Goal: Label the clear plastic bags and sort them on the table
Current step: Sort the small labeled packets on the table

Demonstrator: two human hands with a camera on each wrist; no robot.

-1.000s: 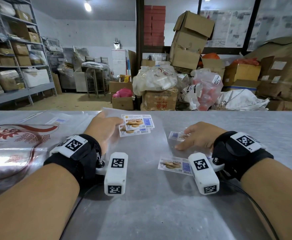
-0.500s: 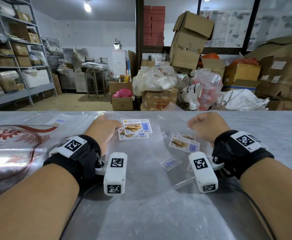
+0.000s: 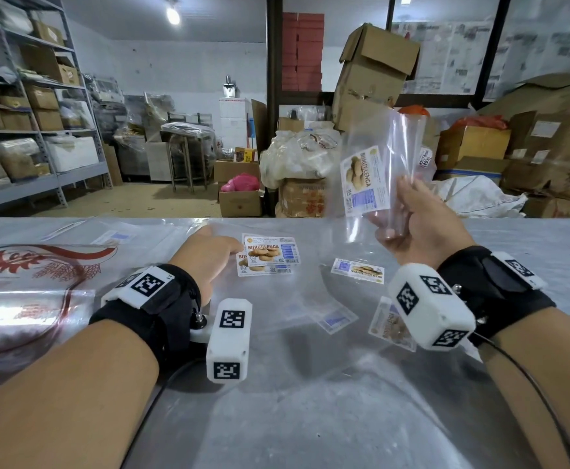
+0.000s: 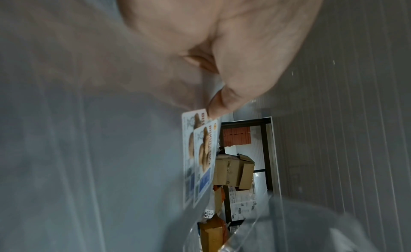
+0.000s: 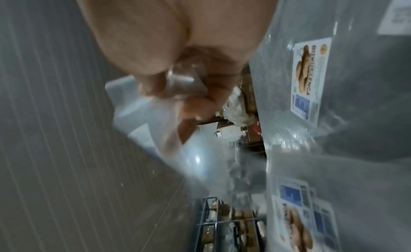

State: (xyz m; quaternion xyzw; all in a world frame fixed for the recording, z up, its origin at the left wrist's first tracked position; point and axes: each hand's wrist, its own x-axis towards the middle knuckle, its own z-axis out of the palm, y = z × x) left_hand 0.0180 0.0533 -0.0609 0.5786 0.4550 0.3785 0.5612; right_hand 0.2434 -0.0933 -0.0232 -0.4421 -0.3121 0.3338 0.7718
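My right hand [image 3: 412,225] is raised above the steel table [image 3: 310,418] and grips the lower end of a clear plastic bag [image 3: 381,147]. The bag stands upright, and its "Biskut Lenga" label [image 3: 361,184] faces me. In the right wrist view the curled fingers [image 5: 195,104] pinch the crumpled plastic [image 5: 155,136]. My left hand [image 3: 209,252] rests on the table at the left edge of a small stack of labelled bags [image 3: 271,253]. In the left wrist view its thumb [image 4: 233,90] lies on the corner of the top label [image 4: 203,159], with a curled fingertip beside it.
More labelled bags lie loose on the table: one at the centre right [image 3: 358,270], one face down [image 3: 332,319], and one half hidden under my right wrist [image 3: 387,328]. A large clear bag with red print [image 3: 30,275] covers the left side. Cardboard boxes and sacks stand beyond the far edge.
My right hand has picked a labelled bag up off the table and raised it upright, leaving another labelled bag lying where it was. My left hand has stayed on the stack.
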